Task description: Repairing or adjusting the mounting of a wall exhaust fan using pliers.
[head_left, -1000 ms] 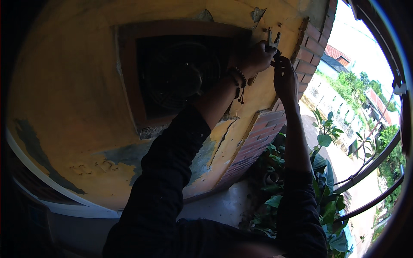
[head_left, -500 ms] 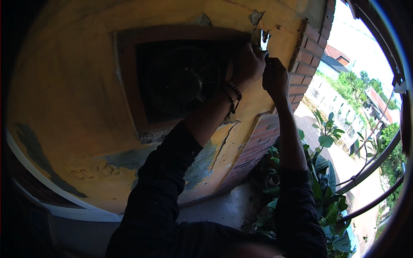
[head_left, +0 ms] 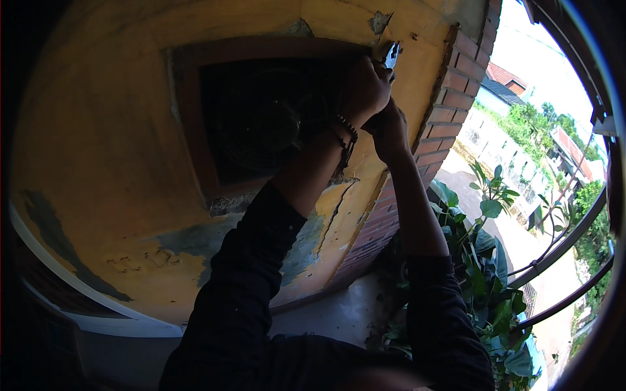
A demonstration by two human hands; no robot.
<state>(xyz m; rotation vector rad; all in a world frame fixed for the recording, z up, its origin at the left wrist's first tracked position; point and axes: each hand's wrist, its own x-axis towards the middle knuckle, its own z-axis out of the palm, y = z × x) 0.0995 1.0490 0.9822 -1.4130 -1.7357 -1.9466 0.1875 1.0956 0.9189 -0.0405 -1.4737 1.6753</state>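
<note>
A pair of pliers (head_left: 391, 56) shows its bright metal jaws near the upper right corner of the framed opening in the yellow wall. My right hand (head_left: 391, 132) is closed around what appear to be its dark handles, mostly covered by the fingers. Just above and to the left, my left hand (head_left: 366, 89), with a beaded bracelet (head_left: 349, 127) at the wrist, is closed right beside the jaws. Whatever its fingers pinch is hidden. Behind that arm, a round fan (head_left: 280, 120) sits dark inside the brown wooden frame (head_left: 188, 124).
The yellow wall (head_left: 111, 163) has peeling patches and a crack (head_left: 336, 212). Brick trim (head_left: 466, 68) edges it at the right. Leafy plants (head_left: 486, 260) stand below right, near curved dark metal bars (head_left: 567, 244). Beyond lie a path and houses.
My right hand has moved left and slightly down, closer beneath my left hand. The left hand has shifted slightly left and down. The pliers' jaws have tilted and moved slightly left.
</note>
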